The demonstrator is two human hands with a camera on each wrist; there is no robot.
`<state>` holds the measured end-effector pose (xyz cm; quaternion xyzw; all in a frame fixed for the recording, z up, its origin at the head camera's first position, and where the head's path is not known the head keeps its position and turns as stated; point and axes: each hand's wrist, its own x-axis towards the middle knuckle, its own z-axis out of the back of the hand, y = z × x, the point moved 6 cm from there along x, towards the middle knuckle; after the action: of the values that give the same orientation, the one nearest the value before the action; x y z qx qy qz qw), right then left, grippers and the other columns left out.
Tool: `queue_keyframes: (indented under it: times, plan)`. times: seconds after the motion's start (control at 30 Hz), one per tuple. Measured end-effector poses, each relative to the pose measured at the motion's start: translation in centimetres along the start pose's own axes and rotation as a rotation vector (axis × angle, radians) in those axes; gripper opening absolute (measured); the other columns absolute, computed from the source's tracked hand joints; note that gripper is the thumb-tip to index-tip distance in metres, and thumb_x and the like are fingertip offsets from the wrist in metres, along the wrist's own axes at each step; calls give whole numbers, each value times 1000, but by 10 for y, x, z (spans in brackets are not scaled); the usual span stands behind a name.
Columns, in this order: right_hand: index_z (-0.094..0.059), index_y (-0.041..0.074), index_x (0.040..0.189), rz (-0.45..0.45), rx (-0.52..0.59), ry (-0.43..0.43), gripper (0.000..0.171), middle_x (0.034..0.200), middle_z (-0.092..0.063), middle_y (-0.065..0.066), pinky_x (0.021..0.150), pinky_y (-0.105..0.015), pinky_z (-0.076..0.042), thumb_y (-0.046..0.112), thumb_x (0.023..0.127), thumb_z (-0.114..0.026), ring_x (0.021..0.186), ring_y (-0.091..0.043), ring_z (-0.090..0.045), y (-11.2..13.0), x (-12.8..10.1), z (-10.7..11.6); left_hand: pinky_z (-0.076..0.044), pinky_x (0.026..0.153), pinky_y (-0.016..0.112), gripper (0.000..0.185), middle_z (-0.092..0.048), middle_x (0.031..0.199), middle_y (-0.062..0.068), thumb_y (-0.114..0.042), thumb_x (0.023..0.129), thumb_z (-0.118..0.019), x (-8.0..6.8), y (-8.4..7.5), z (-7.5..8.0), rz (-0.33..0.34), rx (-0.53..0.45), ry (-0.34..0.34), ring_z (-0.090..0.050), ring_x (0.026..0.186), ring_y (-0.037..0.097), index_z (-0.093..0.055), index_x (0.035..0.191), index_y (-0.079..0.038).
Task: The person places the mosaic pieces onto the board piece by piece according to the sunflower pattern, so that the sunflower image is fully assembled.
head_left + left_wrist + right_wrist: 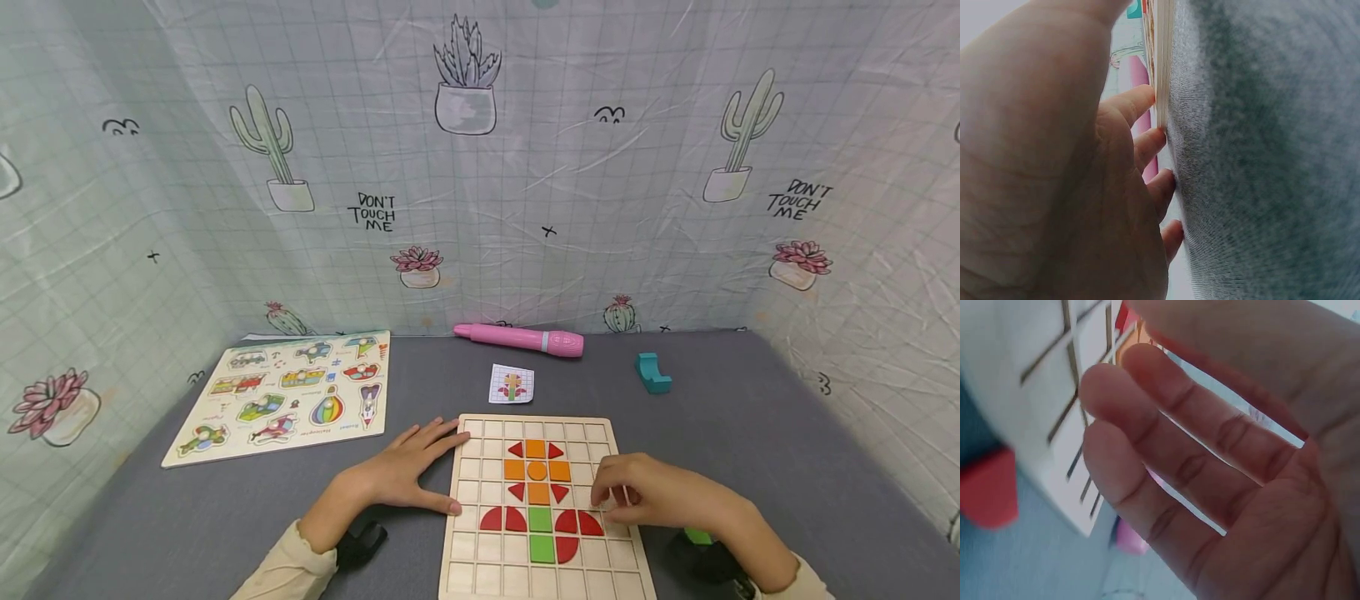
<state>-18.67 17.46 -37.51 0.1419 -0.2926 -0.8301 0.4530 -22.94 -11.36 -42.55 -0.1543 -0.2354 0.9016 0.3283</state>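
A wooden grid board (pixel 600 433) lies on the grey table (pixel 750 417) in front of me. It carries a flower made of red, orange and green pieces (pixel 537 493). My left hand (pixel 420 462) lies flat on the table with straight fingers, thumb and fingertips against the board's left edge (pixel 1161 62). My right hand (pixel 618 493) rests on the board's right side, fingers loosely bent down beside a red quarter piece (pixel 588 523). In the right wrist view the fingers (pixel 1166 444) are relaxed with nothing seen between them, above the board (pixel 1054 394) and a red piece (pixel 985 487).
A vehicle peg puzzle (pixel 285 396) lies at the back left. Behind the board are a small pattern card (pixel 512 384), a pink pen (pixel 525 339) and a teal block (pixel 652 372). Cactus-print curtains (pixel 465 167) close off the back and both sides.
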Motion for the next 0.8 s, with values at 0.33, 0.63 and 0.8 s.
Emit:
queue_keyframes:
  times: [0.33,0.63,0.8]
  plan:
    - [-69,9,95,-57,53,-19,8,85,-60,3,59,-21,-51,7,87,-72,70,3,-52,-24,-15,14,-9,118,60,95,-20,162,9,-56,80,-73,1,0,0,7,1,5,-13,149,35,-29,155,-19]
    - [-66,9,91,-106,108,19,15,85,-57,4,56,-21,-50,4,81,-76,67,2,-51,-37,-22,14,-9,117,60,94,-19,161,11,-55,80,-73,0,0,0,0,3,1,-14,149,36,-29,155,-18]
    - [-65,9,91,-110,129,29,17,87,-56,3,57,-22,-50,3,80,-76,68,2,-52,-44,-25,14,-10,117,61,94,-19,161,11,-55,80,-74,0,0,0,-5,7,1,-15,148,36,-29,155,-18]
